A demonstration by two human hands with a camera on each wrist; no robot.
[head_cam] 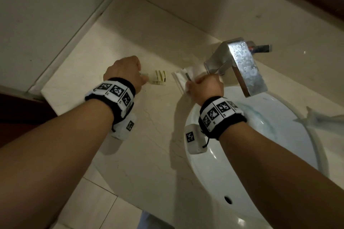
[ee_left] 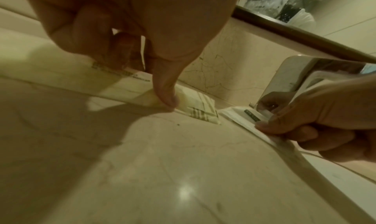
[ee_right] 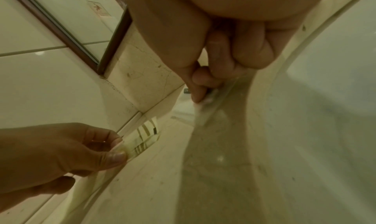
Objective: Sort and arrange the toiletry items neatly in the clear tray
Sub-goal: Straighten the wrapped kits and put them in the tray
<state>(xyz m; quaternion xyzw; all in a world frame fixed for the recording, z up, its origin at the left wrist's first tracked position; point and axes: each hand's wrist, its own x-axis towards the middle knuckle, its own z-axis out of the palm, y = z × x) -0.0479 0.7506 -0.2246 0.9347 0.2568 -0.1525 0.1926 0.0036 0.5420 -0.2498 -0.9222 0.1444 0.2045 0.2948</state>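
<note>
A small cream sachet (head_cam: 158, 79) with dark and yellow stripes lies on the marble counter (head_cam: 149, 135). My left hand (head_cam: 142, 78) pinches its left end between thumb and fingers; the thumb tip (ee_left: 165, 98) presses on the sachet (ee_left: 197, 110). In the right wrist view the left hand (ee_right: 119, 148) holds the same sachet (ee_right: 145, 135). A white packet (head_cam: 180, 77) with a dark label lies by the faucet base. My right hand (head_cam: 191, 84) pinches its near end, fingers curled. The left wrist view shows the right hand (ee_left: 264, 123) on that packet (ee_left: 238, 114). No clear tray shows.
A chrome faucet (head_cam: 240, 61) stands just behind my right hand, over the white sink basin (head_cam: 270, 145). A clear plastic wrapper (head_cam: 320, 117) lies at the basin's right rim. The counter meets walls at the back and left, with a dark-framed mirror (ee_right: 67, 33) above.
</note>
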